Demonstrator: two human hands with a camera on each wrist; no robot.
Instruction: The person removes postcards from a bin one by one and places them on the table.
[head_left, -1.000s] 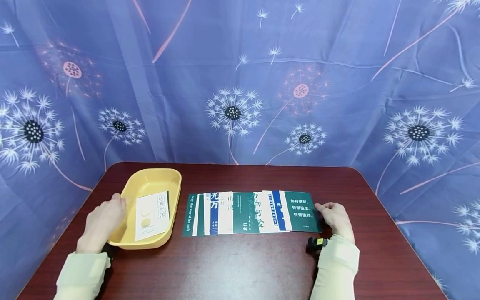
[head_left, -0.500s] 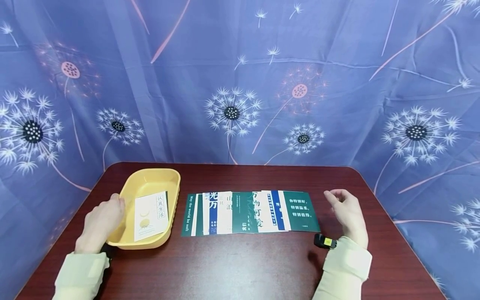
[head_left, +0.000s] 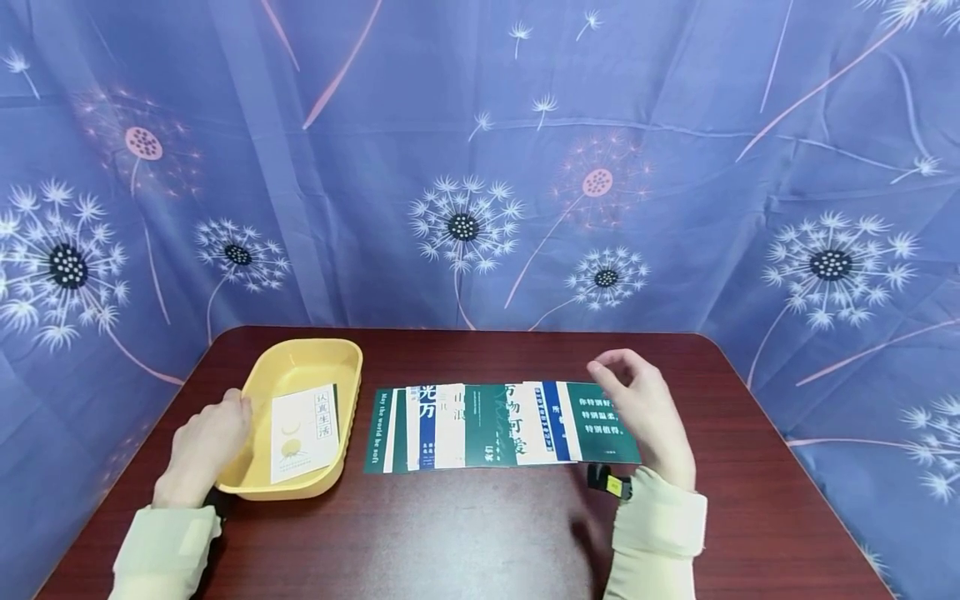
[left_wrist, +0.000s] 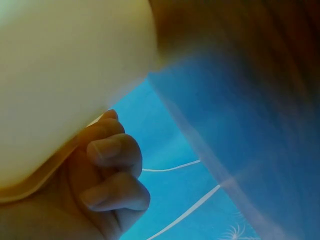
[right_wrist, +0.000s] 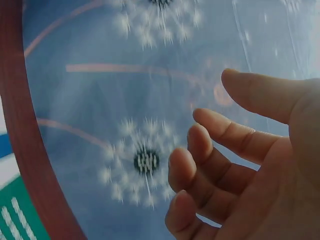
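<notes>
At the left stands a yellow plastic basket (head_left: 300,353) with a white card (head_left: 303,437) in it and a dark green edge showing beneath that card. My left hand (head_left: 206,446) grips the basket's left rim, and in the left wrist view its fingers (left_wrist: 117,190) are curled against a pale wall. Overlapping postcards (head_left: 491,425) in green, white and blue form a row across the middle of the table. Above the right end of that row hovers my right hand (head_left: 648,408), covering part of the last green card (head_left: 596,437). Its fingers (right_wrist: 235,132) are loosely bent, holding nothing.
The dark red-brown wooden table (head_left: 450,533) has rounded far corners. Directly behind its far edge hangs a blue cloth (head_left: 360,167) printed with dandelions. A small black device with a yellow label (head_left: 611,483) sits at the right wrist.
My right hand has left the right edge of the card row, lifted away to the right, then swung back left over the last green card. The left hand and basket stay put.
</notes>
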